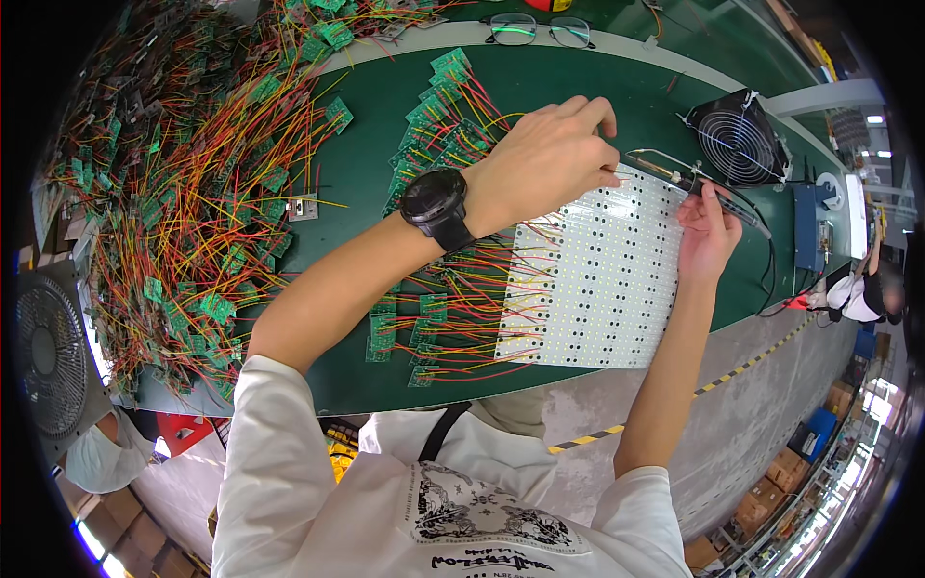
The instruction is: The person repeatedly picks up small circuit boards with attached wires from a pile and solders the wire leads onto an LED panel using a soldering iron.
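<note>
Head view: I log right hand (pixel 708 233), grip grasping a soldering iron (pixel 747 215); left hand (pixel 551 159), grip state I cannot tell, at far edge of dotted white panel (pixel 607 279), lying on green worktop (pixel 626 77).

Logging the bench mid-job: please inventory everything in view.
dotted panel: one, white, mid-table
circuit boards: many, green, left and beside panel
wires: many, red and yellow, among boards
table: one, green, beneath
soldering tool: one, dark, panel's right
eyeglasses: one pair, dark, far edge
round fan: one, black, upper right
large fan: one, grey, left edge
box device: one, blue, far right
co-worker: at least one, white-clad, far right
watch: one, black, left wrist
left hand: one, bare, panel's upper left
right hand: one, bare, holding soldering tool
</note>
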A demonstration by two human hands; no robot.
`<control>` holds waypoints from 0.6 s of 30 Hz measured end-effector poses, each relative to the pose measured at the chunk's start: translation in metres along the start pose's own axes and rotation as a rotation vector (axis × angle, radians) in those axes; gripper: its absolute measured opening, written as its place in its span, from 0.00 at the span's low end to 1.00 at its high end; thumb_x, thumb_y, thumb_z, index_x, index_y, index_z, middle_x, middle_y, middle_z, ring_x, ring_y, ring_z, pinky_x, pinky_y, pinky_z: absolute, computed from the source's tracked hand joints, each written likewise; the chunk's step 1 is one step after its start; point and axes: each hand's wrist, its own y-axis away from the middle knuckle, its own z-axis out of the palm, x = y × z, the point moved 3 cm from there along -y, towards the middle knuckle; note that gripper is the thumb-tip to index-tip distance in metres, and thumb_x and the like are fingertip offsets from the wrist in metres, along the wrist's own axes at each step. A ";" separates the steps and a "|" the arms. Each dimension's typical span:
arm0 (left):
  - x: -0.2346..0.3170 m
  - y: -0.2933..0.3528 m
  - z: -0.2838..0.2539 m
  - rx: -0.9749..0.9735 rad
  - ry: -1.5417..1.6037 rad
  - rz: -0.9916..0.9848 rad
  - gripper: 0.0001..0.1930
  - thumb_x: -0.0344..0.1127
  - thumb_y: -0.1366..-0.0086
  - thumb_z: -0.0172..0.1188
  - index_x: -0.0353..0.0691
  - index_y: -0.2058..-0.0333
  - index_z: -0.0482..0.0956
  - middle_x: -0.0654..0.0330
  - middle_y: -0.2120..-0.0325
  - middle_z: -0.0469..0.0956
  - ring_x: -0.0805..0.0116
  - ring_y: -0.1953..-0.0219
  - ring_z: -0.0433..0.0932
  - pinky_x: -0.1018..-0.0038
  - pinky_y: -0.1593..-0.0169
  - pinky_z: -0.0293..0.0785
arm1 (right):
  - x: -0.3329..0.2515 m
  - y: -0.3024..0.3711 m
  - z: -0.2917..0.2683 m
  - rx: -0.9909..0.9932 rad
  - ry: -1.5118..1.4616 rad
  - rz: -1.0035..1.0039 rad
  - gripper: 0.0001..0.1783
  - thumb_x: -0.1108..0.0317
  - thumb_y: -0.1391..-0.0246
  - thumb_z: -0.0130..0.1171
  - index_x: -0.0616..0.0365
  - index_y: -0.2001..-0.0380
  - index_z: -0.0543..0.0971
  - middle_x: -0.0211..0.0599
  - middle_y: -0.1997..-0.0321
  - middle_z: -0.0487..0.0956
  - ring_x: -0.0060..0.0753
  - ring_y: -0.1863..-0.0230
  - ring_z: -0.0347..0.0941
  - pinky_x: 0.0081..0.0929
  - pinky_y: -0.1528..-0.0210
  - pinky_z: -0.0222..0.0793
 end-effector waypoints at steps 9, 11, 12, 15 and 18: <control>0.001 0.000 0.002 -0.057 -0.073 0.047 0.07 0.34 0.46 0.66 0.37 0.70 0.82 0.60 0.62 0.74 0.60 0.56 0.72 0.64 0.52 0.68 | 0.000 0.000 0.001 -0.014 -0.013 -0.012 0.10 0.71 0.43 0.61 0.68 0.62 0.78 0.39 0.77 0.78 0.28 0.82 0.70 0.23 0.78 0.63; 0.003 -0.003 0.001 0.007 -0.066 0.087 0.07 0.34 0.46 0.65 0.38 0.69 0.82 0.60 0.64 0.75 0.61 0.57 0.72 0.65 0.52 0.68 | 0.000 0.000 0.000 -0.014 -0.009 -0.012 0.10 0.71 0.43 0.60 0.68 0.62 0.78 0.40 0.77 0.78 0.28 0.81 0.70 0.23 0.78 0.63; 0.003 -0.005 0.000 0.032 -0.054 0.087 0.07 0.33 0.45 0.64 0.37 0.69 0.82 0.59 0.67 0.76 0.60 0.60 0.74 0.65 0.53 0.68 | 0.000 0.000 -0.001 -0.014 -0.006 -0.012 0.10 0.71 0.43 0.60 0.68 0.61 0.78 0.40 0.77 0.78 0.28 0.81 0.70 0.23 0.78 0.63; 0.003 -0.005 0.004 0.064 -0.015 0.055 0.07 0.33 0.43 0.63 0.37 0.68 0.81 0.58 0.72 0.78 0.58 0.66 0.76 0.66 0.55 0.69 | 0.000 0.001 0.001 -0.016 -0.009 -0.025 0.10 0.71 0.43 0.60 0.68 0.61 0.78 0.40 0.77 0.78 0.28 0.81 0.71 0.24 0.78 0.63; 0.003 -0.003 0.006 0.060 -0.005 -0.007 0.07 0.33 0.42 0.62 0.36 0.68 0.81 0.57 0.76 0.78 0.56 0.71 0.77 0.65 0.57 0.70 | 0.000 0.002 0.001 -0.018 -0.015 -0.015 0.11 0.71 0.43 0.60 0.69 0.61 0.78 0.41 0.77 0.78 0.29 0.81 0.71 0.24 0.78 0.64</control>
